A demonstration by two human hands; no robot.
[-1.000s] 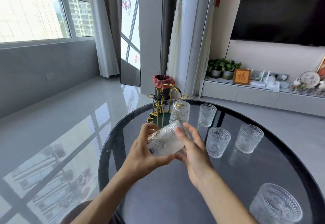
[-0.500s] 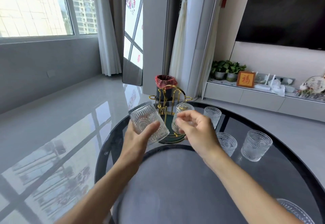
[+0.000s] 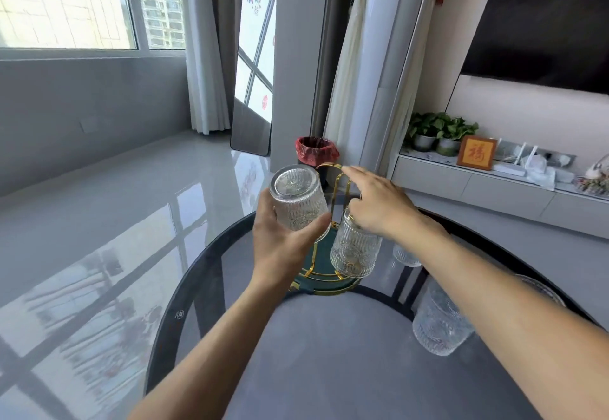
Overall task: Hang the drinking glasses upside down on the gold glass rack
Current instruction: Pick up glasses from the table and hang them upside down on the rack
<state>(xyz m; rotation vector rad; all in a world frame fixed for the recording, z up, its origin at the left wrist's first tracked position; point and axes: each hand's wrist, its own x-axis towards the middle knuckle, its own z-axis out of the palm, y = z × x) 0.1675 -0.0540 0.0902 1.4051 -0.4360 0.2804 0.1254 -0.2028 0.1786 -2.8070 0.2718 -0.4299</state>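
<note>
- Left hand (image 3: 280, 248) clamps a ribbed drinking glass (image 3: 298, 200), base up, just left of the gold glass rack (image 3: 336, 189).
- Right hand (image 3: 379, 205) rests on the rack, fingers loosely spread above a hung glass (image 3: 354, 250).
- Round dark glass table (image 3: 197, 271); its near half lies bare.
- Glossy grey floor (image 3: 115, 222).

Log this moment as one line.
left hand: holds inverted glass | right hand: at gold rack | hung glass: on rack
</note>
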